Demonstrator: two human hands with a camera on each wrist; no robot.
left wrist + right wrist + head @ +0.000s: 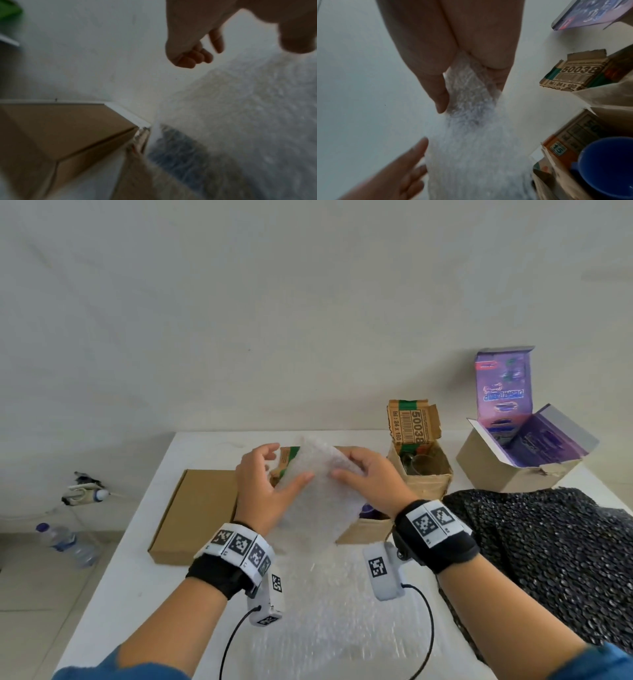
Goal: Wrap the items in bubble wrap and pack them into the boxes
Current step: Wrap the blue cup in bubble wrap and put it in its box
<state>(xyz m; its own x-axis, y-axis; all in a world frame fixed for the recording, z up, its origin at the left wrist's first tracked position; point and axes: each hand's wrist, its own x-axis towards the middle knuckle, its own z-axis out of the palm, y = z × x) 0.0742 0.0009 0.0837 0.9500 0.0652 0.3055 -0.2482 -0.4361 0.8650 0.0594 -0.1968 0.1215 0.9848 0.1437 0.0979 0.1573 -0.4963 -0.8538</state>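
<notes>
A sheet of bubble wrap hangs lifted over the white table. My right hand pinches its upper right edge; the right wrist view shows the bubble wrap between thumb and fingers of that hand. My left hand is at the sheet's left edge, thumb lying on its front and fingers loosely bent beside it. In the left wrist view the left hand has nothing in its fingers. A blue cup sits in an open cardboard box behind the sheet.
A flat closed brown box lies at left. A box with a "50038" flap and a purple-lined box stand at the back right. More bubble wrap lies near me; dark cloth at right. A water bottle lies on the floor.
</notes>
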